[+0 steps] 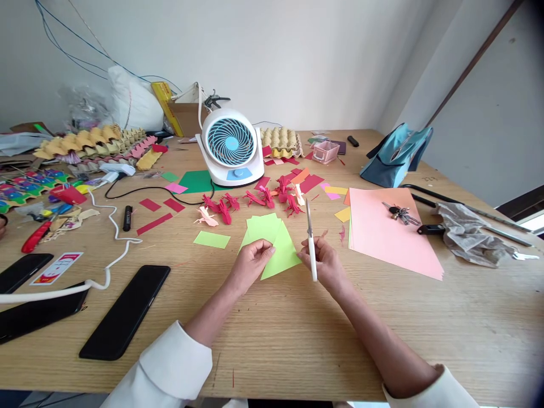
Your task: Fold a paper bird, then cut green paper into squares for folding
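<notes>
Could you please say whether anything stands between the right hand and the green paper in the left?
Nothing visible does: the right hand, holding scissors, is at the right corner of the green paper, which the left hand holds.

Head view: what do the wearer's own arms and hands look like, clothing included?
The left hand and right hand are gloveless, with bare wrists. The left sleeve is off-white and loose, with a wide cuff; the right sleeve matches in colour, partly cut off by the frame.

Free room over the near tabletop (276,345) (fan (232,144) beyond).
</notes>
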Demonstrator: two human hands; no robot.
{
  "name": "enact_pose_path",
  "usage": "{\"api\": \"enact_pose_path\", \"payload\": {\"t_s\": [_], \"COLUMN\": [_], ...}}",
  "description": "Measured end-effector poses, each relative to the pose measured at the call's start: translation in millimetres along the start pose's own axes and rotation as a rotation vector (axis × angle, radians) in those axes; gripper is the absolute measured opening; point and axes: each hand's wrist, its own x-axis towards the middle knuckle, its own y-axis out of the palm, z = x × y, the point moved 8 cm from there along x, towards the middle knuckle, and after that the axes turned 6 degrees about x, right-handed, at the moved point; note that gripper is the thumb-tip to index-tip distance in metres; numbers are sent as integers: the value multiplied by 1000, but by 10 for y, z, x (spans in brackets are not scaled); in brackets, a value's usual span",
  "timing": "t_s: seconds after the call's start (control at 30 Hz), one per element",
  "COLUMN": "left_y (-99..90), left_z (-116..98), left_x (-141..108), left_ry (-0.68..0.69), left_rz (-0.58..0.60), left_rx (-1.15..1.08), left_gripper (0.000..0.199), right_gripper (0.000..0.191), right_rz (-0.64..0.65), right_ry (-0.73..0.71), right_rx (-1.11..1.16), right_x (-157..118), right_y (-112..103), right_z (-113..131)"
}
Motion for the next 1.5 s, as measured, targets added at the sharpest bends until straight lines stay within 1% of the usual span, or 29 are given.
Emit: {"api": "enact_pose_path", "payload": {"t_s": [0.1,0.2,0.27,0.33,0.4,0.5,0.6,0.67,0.73,0.8,0.87,1.0,1.07,1.17,1.23,1.3,1.4,1.5], "left_y": [-68,-143,-215,-337,-508,-784,-1037,-1144,-1192,-1203,-1205,-1157,-1068,-820,-666,-595,-622,-758], "left_z": [-1,17,55,100,143,212,258,307,371,435,449,334,275,212,221,251,279,290], "left_x": [23,44,58,67,66,39,-34,-97,-160,-220,-274,-358,-392,-449,-504,-567,-643,-698], "left_ry": [18,24,17,17,22,2,-33,-80,-134,-189,-216,-207,-189,-80,-31,-30,-68,-173], "left_rz": [-42,-78,-103,-153,-222,-297,-370,-387,-367,-326,-309,-329,-315,-238,-185,-177,-212,-247], "left_rx": [35,66,83,109,153,274,483,632,761,867,972,1200,1253,1257,1264,1293,1343,1389], "left_gripper": [26,24,24,25,28,28,23,21,21,20,20,25,28,36,37,39,45,51], "right_gripper": [35,26,21,16,16,19,23,25,25,26,27,29,29,29,29,29,29,29], "right_rz": [-40,-97,-131,-153,-166,-177,-190,-192,-192,-194,-192,-188,-188,-187,-180,-171,-167,-163], "right_ry": [-3,5,-23,-70,-96,-82,-47,-30,-12,13,38,65,66,55,48,43,38,40], "right_rx": [-193,-485,-690,-881,-1037,-1174,-1247,-1283,-1310,-1333,-1349,-1345,-1346,-1356,-1366,-1373,-1375,-1375], "right_x": [52,99,123,141,157,181,199,206,208,207,204,198,196,195,194,192,189,190], "right_y": [-136,-288,-369,-428,-482,-575,-669,-711,-741,-762,-774,-784,-788,-789,-783,-773,-759,-750], "right_z": [12,62,118,166,176,146,114,106,106,111,117,130,131,128,122,119,123,124]}}
